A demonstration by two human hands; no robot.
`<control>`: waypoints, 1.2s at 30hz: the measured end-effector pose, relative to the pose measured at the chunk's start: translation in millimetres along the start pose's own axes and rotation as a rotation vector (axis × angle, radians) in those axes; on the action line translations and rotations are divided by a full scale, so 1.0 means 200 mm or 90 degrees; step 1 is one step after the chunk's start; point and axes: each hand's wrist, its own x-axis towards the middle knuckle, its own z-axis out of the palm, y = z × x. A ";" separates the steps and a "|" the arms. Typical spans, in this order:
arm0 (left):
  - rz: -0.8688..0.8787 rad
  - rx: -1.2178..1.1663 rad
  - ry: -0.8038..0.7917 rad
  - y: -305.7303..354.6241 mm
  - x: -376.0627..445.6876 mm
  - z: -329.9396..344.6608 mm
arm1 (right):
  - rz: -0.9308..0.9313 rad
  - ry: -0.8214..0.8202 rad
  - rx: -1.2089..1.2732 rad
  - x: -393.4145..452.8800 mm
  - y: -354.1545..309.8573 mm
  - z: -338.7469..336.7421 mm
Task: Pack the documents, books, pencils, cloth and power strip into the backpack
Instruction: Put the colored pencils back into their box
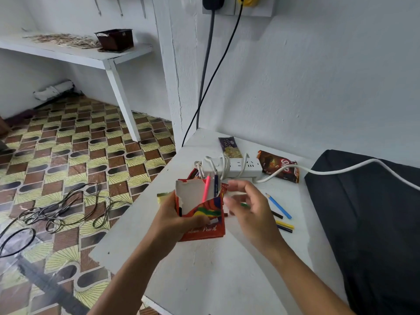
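White-walled room w/ patterned floor; work happens on a white table (204, 280) in the corner. Left hand (179, 219) grips a torn red pencil box (204, 214) held upright above the table, pink pencil (206, 189) & a dark one already poking out. Right hand (247, 208) is blurred just beside the box mouth, fingers curled, seems to pinch a green pencil, can't be sure. Box is thin card, light, flimsy, torn at top, so prob. best held low round the body, not the flap. Loose pencils (280, 214) lie on the table to the right: light, stiff, roll easily. Power strip (236, 167) w/ wound cord sits behind, snack wrappers (279, 169) near it, dark backpack (368, 223) at right, white cable draped across it.
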 end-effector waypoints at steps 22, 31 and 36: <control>0.017 0.166 -0.054 0.01 -0.05 0.05 | -0.130 0.017 -0.044 0.15 -0.18 -0.03; 0.035 0.179 -0.050 -0.02 -0.04 0.06 | -0.129 -0.018 0.014 0.13 -0.22 -0.01; 0.039 0.149 -0.059 -0.01 -0.05 0.04 | -0.070 -0.063 -0.023 0.15 -0.20 -0.01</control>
